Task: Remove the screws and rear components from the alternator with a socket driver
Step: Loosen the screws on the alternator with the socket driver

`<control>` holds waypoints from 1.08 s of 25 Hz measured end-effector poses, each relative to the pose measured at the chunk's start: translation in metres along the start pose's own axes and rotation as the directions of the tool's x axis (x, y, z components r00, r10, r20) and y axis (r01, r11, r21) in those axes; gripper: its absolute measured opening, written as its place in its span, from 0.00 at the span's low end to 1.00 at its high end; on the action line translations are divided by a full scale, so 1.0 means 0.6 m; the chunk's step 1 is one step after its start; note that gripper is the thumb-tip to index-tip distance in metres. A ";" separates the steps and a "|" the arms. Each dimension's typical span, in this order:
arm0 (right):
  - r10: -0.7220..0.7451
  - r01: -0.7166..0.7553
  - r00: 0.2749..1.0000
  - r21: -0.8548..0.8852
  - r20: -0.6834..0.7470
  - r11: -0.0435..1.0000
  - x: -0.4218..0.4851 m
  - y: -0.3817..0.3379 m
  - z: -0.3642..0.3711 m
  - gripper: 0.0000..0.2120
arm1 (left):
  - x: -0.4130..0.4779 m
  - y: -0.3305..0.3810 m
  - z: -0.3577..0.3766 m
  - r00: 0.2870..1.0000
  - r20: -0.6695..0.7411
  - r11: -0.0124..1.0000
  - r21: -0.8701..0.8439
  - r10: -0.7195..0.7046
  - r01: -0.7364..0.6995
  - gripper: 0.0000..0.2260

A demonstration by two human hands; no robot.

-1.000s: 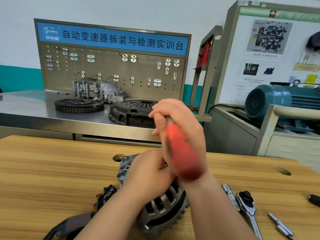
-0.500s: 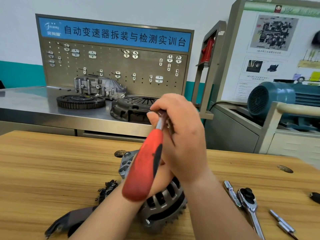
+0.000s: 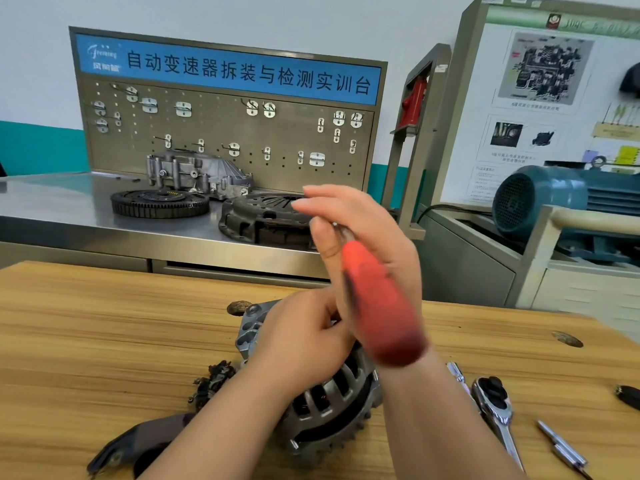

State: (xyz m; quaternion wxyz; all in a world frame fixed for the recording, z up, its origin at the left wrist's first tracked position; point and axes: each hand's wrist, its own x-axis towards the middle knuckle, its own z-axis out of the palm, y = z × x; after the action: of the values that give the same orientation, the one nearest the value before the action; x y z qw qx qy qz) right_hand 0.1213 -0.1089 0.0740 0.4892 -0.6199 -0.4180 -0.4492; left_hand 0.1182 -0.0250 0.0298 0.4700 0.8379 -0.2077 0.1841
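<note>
The blue banner strip [image 3: 228,72] across the top of the grey metal pegboard [image 3: 214,133] carries white characters: 自动变速器拆装与检测实训台. The small white logo [image 3: 103,58] at its left end is too blurred to read, and so are the captions on the white poster board [image 3: 554,116] at right.

All you really get of the person is two arms at the near edge of the shot. The left forearm [image 3: 225,420] and right forearm [image 3: 440,420] are both bare right up to where the frame cuts them off, smooth and fairly slim. The left hand [image 3: 304,337] is bare too, with rounded knuckles. The right hand [image 3: 374,237] is a bit smeared by motion blur, but its fingertips [image 3: 301,204] show short, neatly trimmed nails, and the thumbnail looks the same.
</note>
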 end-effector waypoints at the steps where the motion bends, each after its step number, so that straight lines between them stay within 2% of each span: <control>1: 0.026 -0.026 1.000 0.029 0.012 0.999 -0.002 0.001 0.003 0.08 | 0.000 0.002 0.002 1.000 -0.001 1.000 -0.001 -0.007 0.007 0.12; 2: 0.127 -0.127 0.992 0.122 0.007 0.984 -0.001 -0.002 0.005 0.09 | 0.000 0.000 0.003 1.000 0.001 0.999 0.032 0.030 -0.030 0.10; 3: 0.278 -0.270 0.961 0.285 0.015 0.920 0.004 -0.007 0.005 0.09 | -0.002 0.001 -0.001 0.997 0.020 0.994 0.082 0.070 -0.072 0.07; 4: 0.432 -0.408 0.900 0.467 0.061 0.784 0.008 -0.011 0.003 0.09 | -0.003 0.000 -0.004 0.994 0.027 0.988 0.104 0.110 -0.112 0.05; 5: 0.531 -0.491 0.841 0.561 0.105 0.666 0.009 -0.008 0.001 0.10 | 0.000 0.000 -0.006 0.992 0.038 0.985 0.120 0.122 -0.126 0.05; 6: 0.566 -0.522 0.815 0.586 0.126 0.620 0.008 -0.009 -0.001 0.11 | -0.002 -0.002 -0.013 0.991 0.059 0.984 0.123 0.121 -0.127 0.06; 7: 0.544 -0.505 0.833 0.540 0.101 0.673 0.007 -0.010 -0.001 0.09 | 0.001 0.008 -0.011 0.995 0.068 0.992 0.098 0.076 -0.083 0.06; 8: 0.464 -0.433 0.885 0.439 0.041 0.787 0.005 -0.011 0.000 0.07 | -0.001 0.009 -0.006 0.999 0.028 0.995 0.097 0.025 -0.027 0.05; 9: 0.326 -0.310 0.945 0.278 -0.010 0.909 0.002 -0.011 0.005 0.08 | 0.003 0.015 0.002 0.997 -0.071 0.975 0.221 -0.018 0.034 0.04; 10: 0.187 -0.185 0.982 0.144 0.000 0.972 -0.004 -0.009 0.010 0.12 | -0.001 0.021 -0.002 0.991 -0.106 0.940 0.322 -0.086 0.116 0.04; 11: 0.103 -0.105 0.994 0.080 0.033 0.991 -0.007 -0.009 0.014 0.15 | -0.005 0.025 -0.006 0.981 -0.176 0.914 0.381 -0.077 0.140 0.09; 12: 0.097 -0.101 0.994 0.091 0.053 0.991 -0.007 -0.008 0.015 0.17 | -0.003 0.021 -0.004 0.980 -0.198 0.939 0.337 0.004 0.064 0.12; 13: 0.146 -0.154 0.987 0.147 0.067 0.977 -0.005 -0.006 0.013 0.16 | 0.004 0.017 0.001 0.991 -0.124 0.975 0.222 0.043 -0.015 0.11; 14: 0.238 -0.247 0.969 0.245 0.069 0.938 -0.001 -0.007 0.009 0.14 | 0.000 0.012 0.001 0.996 -0.011 0.979 0.188 0.088 -0.085 0.07; 16: 0.470 -0.454 0.878 0.475 0.092 0.754 0.006 -0.009 -0.001 0.11 | -0.001 -0.004 -0.007 0.987 0.041 0.957 0.241 0.158 -0.164 0.06; 17: 0.531 -0.500 0.841 0.530 0.106 0.685 0.005 -0.006 -0.003 0.13 | 0.005 -0.004 -0.004 0.987 0.040 0.964 0.215 0.153 -0.158 0.06; 18: 0.538 -0.506 0.836 0.536 0.112 0.675 0.004 -0.004 -0.003 0.13 | 0.004 -0.011 -0.004 0.987 0.027 0.963 0.213 0.161 -0.163 0.07; 20: 0.403 -0.389 0.913 0.433 0.064 0.813 0.001 -0.007 0.005 0.09 | 0.002 0.002 -0.001 0.993 0.007 0.978 0.175 0.117 -0.117 0.05; 21: 0.291 -0.287 0.956 0.324 0.038 0.901 -0.002 -0.007 0.010 0.11 | 0.003 0.006 -0.003 0.996 -0.030 0.990 0.116 0.080 -0.076 0.03; 22: 0.195 -0.197 0.980 0.228 0.035 0.954 -0.005 -0.005 0.013 0.14 | 0.004 0.004 -0.004 0.997 -0.062 0.996 0.071 0.053 -0.049 0.05; 23: 0.143 -0.147 0.989 0.166 0.038 0.975 -0.005 -0.004 0.013 0.16 | 0.004 0.004 -0.004 0.998 -0.052 0.997 0.074 0.026 -0.022 0.11; 25: 0.199 -0.208 0.978 0.223 0.062 0.952 -0.003 -0.005 0.009 0.15 | 0.003 0.001 0.000 0.996 -0.001 0.977 0.193 0.093 -0.091 0.10; 27: 0.370 -0.367 0.926 0.409 0.074 0.836 0.002 -0.008 0.002 0.11 | 0.002 0.002 -0.004 0.991 0.023 0.969 0.209 0.130 -0.132 0.04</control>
State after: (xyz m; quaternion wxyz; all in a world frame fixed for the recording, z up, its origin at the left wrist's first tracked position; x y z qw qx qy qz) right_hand 0.1171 -0.1068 0.0763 0.6886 -0.5684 -0.3747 -0.2498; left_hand 0.1182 -0.0237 0.0324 0.3645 0.8683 -0.2441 0.2317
